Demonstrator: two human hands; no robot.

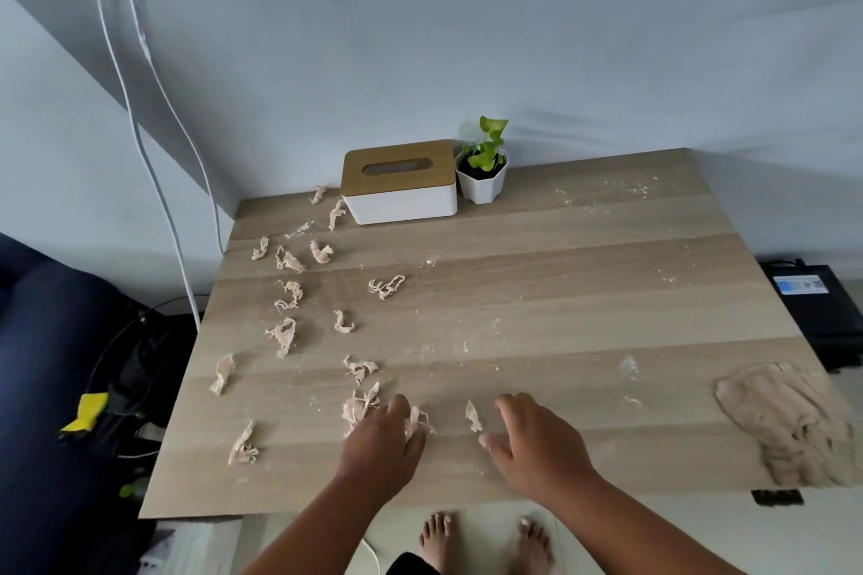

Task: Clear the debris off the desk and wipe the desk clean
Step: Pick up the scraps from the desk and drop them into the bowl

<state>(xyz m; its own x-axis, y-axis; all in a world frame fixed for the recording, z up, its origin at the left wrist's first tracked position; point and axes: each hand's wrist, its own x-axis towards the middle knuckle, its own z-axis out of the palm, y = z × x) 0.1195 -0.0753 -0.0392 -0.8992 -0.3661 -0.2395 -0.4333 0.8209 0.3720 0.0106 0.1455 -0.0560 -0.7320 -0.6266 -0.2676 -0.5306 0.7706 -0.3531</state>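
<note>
Desk (560, 294) of pale wood fills the middle of the frame, its near right corner cut by a crumpled beige cloth (789, 425) running toward the right edge. Torn paper scraps (282, 334) scatter down the left half; white crumbs on the right are too fine to identify. A tissue box (399, 182) and potted plant (483, 168) stand at the far edge. Low centre, the left hand (380, 444) curls over scraps, partly hiding them; the right hand (537, 439) lies spread beside one scrap (474, 416), holding nothing.
</note>
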